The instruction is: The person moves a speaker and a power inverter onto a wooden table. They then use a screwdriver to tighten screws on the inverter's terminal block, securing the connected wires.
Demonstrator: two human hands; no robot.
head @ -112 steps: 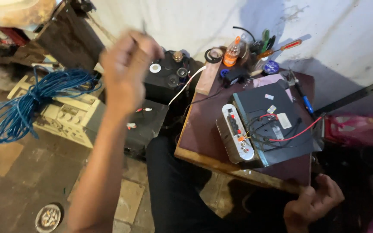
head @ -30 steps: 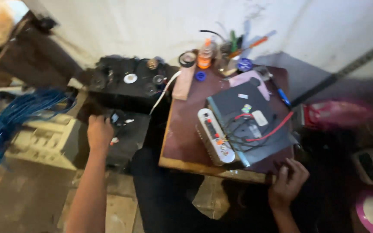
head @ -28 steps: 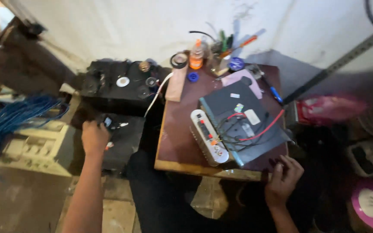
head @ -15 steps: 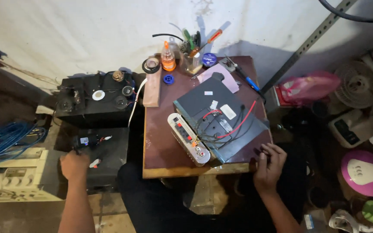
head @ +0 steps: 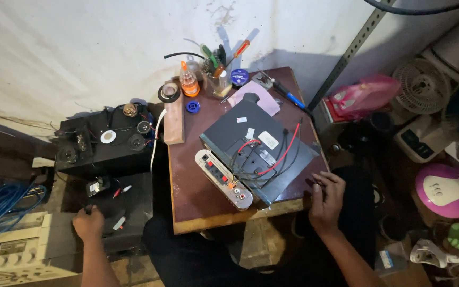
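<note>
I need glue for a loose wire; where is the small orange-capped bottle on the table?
In the head view the orange-capped bottle stands at the table's far left corner, between the black tape roll and the jar of screwdrivers.

Two small white rectangular labels sit on the dark panel.

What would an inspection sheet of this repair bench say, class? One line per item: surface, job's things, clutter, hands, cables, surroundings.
Surface: small brown table, worn front edge.
Job's things: opened dark device with a silver front panel; black box on the floor.
Clutter: orange-capped bottle, cup of screwdrivers, tape roll.
Hands: left hand on the black box; right hand at the table's edge.
Cables: red and black wires; blue cable coil.
Surroundings: white wall, fans.
</note>
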